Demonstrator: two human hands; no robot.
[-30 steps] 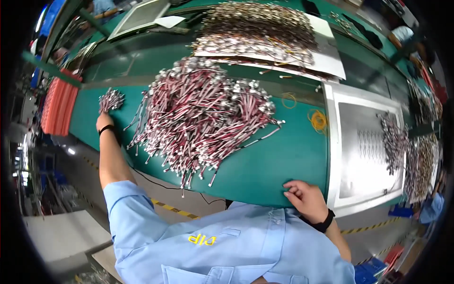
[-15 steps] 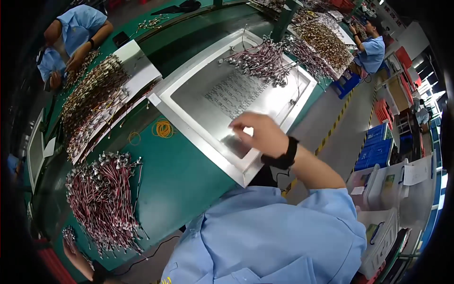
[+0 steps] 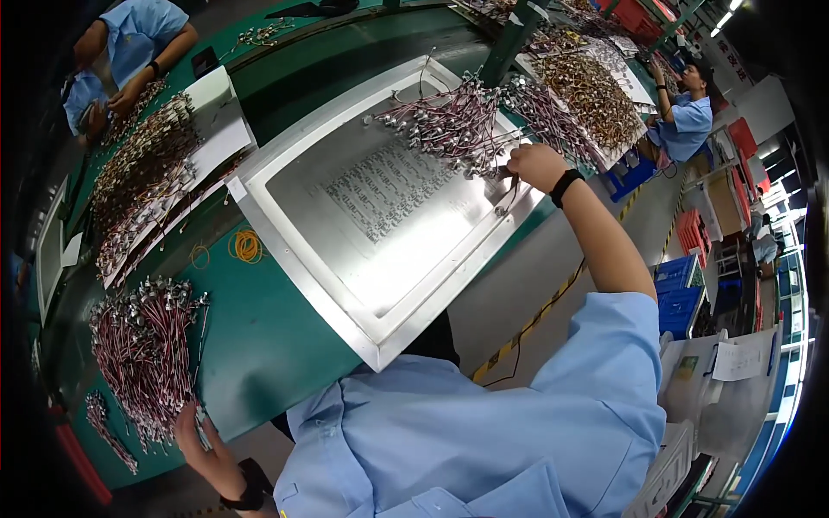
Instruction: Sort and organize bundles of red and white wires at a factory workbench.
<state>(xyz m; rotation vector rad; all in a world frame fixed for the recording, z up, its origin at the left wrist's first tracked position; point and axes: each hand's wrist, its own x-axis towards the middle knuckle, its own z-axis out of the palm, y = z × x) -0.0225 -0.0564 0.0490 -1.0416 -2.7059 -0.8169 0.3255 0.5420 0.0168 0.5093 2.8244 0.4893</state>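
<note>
A large pile of thin red, black and white wire leads with small metal ends (image 3: 142,358) lies on the green table at the left. My left hand (image 3: 210,457) is at the pile's lower right edge, thumb and fingers apart around a few wire ends. A small bundle of the same leads (image 3: 110,436) lies left of the pile. My right hand (image 3: 540,167) reaches to the right rim of a silver metal frame (image 3: 302,276). Its fingers are pinched on a wire lead (image 3: 503,207), beside a heap of leads (image 3: 445,121) on the frame's far end. The fingertips are partly hidden.
Orange rubber bands (image 3: 248,246) lie on the green table (image 3: 259,345) between the pile and the frame. White boards carry more wire leads (image 3: 151,168) at the far left. Co-workers (image 3: 134,52) sit across the table and farther right. Plastic bins (image 3: 691,371) stand to the right.
My right hand has moved from above the frame's near part to the leads at its right rim. My left hand has left the small bundle on the table and moved right along the pile.
</note>
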